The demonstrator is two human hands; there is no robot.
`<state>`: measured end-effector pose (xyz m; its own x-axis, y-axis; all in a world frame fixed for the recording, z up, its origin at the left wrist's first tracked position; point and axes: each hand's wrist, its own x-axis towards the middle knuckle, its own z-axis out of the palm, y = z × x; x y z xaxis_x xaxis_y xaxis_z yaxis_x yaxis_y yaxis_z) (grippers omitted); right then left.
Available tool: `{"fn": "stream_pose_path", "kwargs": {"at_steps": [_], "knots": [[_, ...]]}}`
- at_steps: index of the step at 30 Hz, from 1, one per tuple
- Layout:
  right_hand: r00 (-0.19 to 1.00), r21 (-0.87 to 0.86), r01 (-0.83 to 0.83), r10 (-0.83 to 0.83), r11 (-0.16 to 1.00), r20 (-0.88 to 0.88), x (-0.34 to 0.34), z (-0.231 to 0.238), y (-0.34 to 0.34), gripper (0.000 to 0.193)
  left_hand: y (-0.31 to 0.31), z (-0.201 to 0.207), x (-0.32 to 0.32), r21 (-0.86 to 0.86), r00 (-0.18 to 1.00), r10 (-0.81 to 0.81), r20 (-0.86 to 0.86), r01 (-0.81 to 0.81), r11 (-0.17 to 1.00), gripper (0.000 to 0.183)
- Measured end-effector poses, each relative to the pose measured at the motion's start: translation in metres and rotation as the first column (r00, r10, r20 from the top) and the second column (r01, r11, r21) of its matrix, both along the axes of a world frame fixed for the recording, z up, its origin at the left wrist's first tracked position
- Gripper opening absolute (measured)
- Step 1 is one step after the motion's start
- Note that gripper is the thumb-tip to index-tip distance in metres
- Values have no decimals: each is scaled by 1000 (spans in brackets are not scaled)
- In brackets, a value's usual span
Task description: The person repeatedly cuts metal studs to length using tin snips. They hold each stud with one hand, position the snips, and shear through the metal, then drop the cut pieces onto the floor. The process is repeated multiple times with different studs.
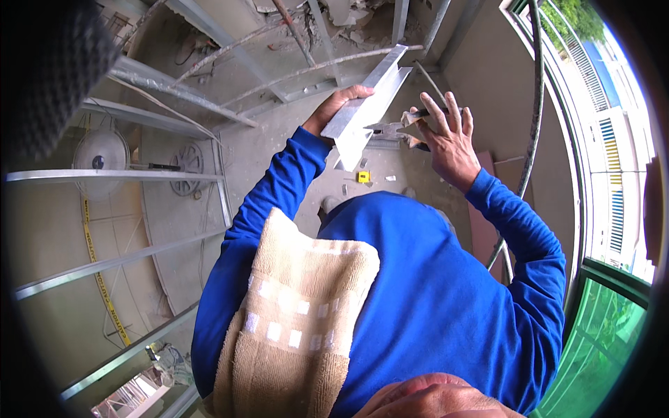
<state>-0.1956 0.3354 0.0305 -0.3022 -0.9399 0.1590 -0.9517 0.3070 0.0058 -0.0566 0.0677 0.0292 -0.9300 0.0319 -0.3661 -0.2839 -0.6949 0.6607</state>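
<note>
My left hand (340, 106) is closed around a short length of shiny metal channel (368, 104), held up at a tilt in front of my body. From the right, the jaws of a pair of metal snips (387, 130) meet the lower part of the channel; whether they bite into its edge I cannot tell. Their dark handles stand apart in my right hand (453, 143), one by the thumb side and one under the palm. Several fingers of that hand are stretched out, while the snips stay held in it.
A yellow tape measure (363, 177) and small scraps lie on the floor below. Metal framing (118, 175) runs along the left, with a round fan (102, 161) behind it. A dark cable (535, 104) hangs by the window at right. A tan towel (300, 299) drapes my left shoulder.
</note>
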Motion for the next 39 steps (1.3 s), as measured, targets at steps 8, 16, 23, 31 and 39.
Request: {"fn": "stream_pose_path", "kwargs": {"at_steps": [8, 16, 23, 31, 39], "knots": [[950, -31, -286, 279, 958, -142, -23, 18, -2, 45, 7, -12, 12, 126, 986, -70, 151, 51, 991, 48], [955, 87, -266, 275, 960, -113, -31, 40, -9, 49, 17, -8, 23, 185, 992, -81, 94, 62, 981, 46], [872, -9, -483, 480, 876, -96, -32, 78, -9, 60, 25, -20, 28, 114, 992, -53, 116, 40, 993, 43], [581, -161, -234, 270, 959, 768, -2, -13, 27, 59, 27, -41, 34, -80, 972, 213, -97, -221, 972, 54], [162, -70, -308, 125, 949, 979, 23, -30, 20, 57, 23, -44, 27, -142, 979, 196, -64, -203, 969, 51]]}}
